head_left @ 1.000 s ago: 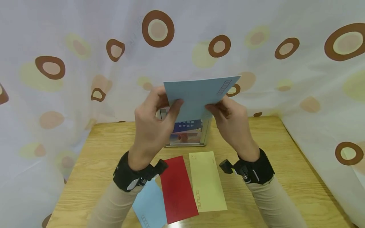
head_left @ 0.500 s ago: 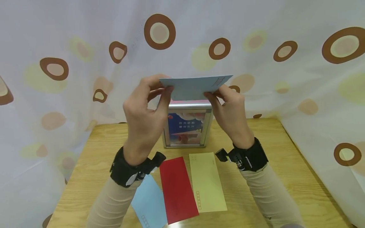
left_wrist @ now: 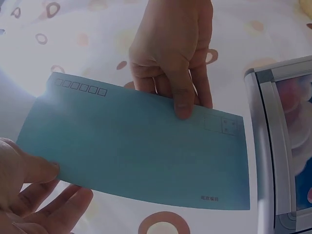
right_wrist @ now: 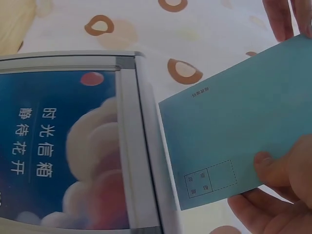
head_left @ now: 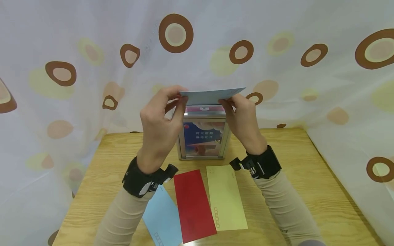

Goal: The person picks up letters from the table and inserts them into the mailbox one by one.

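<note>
A light-blue envelope (head_left: 205, 97) is held between both hands above a metal-framed box (head_left: 204, 138) with a printed front panel. My left hand (head_left: 161, 124) pinches one side of it, thumb on the near face. At the opposite side my right hand (head_left: 243, 121) pinches it likewise. In the left wrist view the whole envelope (left_wrist: 141, 141) shows, with postcode squares and a stamp frame. One short edge lies right beside the box's top rim in the right wrist view; whether it touches or enters, I cannot tell.
On the wooden table (head_left: 286, 191) before the box lie a blue envelope (head_left: 163, 217), a red envelope (head_left: 195, 206) and a yellow envelope (head_left: 227, 198). A patterned cloth (head_left: 197, 68) hangs behind and at the sides.
The held envelope has tilted until nearly edge-on in the head view, uncovering the box's front. My right hand has shifted up and slightly left.
</note>
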Available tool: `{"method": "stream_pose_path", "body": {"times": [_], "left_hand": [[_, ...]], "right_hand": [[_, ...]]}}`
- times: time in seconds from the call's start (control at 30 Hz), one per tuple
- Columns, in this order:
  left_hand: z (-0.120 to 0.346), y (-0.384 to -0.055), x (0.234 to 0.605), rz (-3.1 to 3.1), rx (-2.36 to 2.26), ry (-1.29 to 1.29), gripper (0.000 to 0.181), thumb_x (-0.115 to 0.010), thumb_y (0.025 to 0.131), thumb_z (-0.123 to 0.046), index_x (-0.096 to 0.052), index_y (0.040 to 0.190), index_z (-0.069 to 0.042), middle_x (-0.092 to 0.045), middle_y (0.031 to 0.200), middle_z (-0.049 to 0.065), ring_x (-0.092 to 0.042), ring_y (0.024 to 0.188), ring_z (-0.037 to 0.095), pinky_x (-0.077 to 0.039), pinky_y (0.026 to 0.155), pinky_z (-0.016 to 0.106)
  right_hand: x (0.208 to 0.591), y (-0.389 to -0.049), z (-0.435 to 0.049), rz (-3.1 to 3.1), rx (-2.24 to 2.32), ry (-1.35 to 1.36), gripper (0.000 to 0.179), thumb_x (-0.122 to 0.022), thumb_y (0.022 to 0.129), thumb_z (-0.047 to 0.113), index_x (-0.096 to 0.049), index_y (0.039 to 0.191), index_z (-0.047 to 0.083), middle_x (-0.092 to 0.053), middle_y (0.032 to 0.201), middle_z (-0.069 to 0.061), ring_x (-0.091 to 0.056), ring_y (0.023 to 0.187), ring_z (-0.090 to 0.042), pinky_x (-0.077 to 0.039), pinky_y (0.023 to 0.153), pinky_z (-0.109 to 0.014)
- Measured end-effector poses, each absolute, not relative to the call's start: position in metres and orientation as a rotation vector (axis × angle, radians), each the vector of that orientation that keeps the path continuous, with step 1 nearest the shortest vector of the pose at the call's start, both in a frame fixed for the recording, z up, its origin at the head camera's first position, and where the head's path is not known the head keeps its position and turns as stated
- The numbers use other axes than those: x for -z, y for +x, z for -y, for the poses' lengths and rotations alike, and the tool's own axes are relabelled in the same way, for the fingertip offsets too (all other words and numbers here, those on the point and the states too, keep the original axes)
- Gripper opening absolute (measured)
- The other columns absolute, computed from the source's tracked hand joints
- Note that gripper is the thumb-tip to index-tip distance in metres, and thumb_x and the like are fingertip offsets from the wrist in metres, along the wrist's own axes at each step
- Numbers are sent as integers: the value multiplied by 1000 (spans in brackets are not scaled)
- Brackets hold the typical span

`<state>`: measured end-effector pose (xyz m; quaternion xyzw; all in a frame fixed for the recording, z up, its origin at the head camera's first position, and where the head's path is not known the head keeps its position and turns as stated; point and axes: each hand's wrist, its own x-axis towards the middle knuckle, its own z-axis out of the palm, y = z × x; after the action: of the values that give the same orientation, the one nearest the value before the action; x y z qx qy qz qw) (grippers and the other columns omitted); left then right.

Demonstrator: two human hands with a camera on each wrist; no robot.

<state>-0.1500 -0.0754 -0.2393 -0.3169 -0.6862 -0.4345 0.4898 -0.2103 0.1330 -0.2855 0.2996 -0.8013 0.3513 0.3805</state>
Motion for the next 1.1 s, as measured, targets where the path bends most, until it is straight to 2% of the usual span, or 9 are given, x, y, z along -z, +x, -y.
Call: {"method": "stream_pose_path", "body": {"times": [0.3, 0.43, 0.57, 0.73, 0.87, 1.1], "left_hand": [[74, -148, 242, 1637, 991, -781, 11, -64, 90, 3, -66, 101, 2, -70, 92, 15, -68, 88, 21, -59, 78, 34], [74, -146, 240, 1625, 888, -799, 10, -62, 92, 2, -66, 101, 2, -70, 93, 15, -66, 86, 21, -58, 74, 35], [73, -144, 239, 1630, 825, -814, 9, -61, 93, 2, -66, 100, 3, -69, 92, 15, -65, 86, 21, -58, 72, 35], [72, -144, 241, 1641, 834, -821, 8, -61, 93, 2, -66, 99, 3, -69, 92, 15, -64, 86, 22, -57, 72, 35], [73, -144, 243, 1653, 842, -817, 8, -62, 92, 3, -66, 99, 2, -70, 92, 15, -64, 85, 22, -57, 72, 36], [76, -143, 246, 1668, 836, -802, 9, -63, 91, 2, -67, 99, 2, -70, 92, 15, -66, 86, 22, -58, 74, 36]], "right_hand": [[297, -213, -133, 2104, -900, 734, 17, -62, 93, 0, -65, 109, 3, -70, 100, -18, -68, 95, -26, -56, 86, -42], [298, -215, -133, 2101, -887, 740, 16, -62, 93, 0, -65, 109, 3, -69, 98, -17, -68, 88, -24, -57, 76, -42], [294, -210, -131, 2077, -888, 731, 15, -63, 93, 1, -65, 108, 2, -69, 99, -16, -68, 89, -23, -58, 80, -39], [278, -189, -133, 1925, -964, 764, 19, -63, 91, -2, -65, 110, -1, -69, 102, -17, -66, 98, -23, -55, 90, -35], [260, -166, -129, 1712, -1082, 796, 19, -63, 88, -8, -65, 107, -6, -69, 99, -19, -67, 93, -23, -56, 88, -34], [236, -137, -121, 1544, -1089, 787, 11, -64, 83, -14, -69, 92, -10, -70, 91, -23, -67, 85, -29, -56, 86, -31]]}}
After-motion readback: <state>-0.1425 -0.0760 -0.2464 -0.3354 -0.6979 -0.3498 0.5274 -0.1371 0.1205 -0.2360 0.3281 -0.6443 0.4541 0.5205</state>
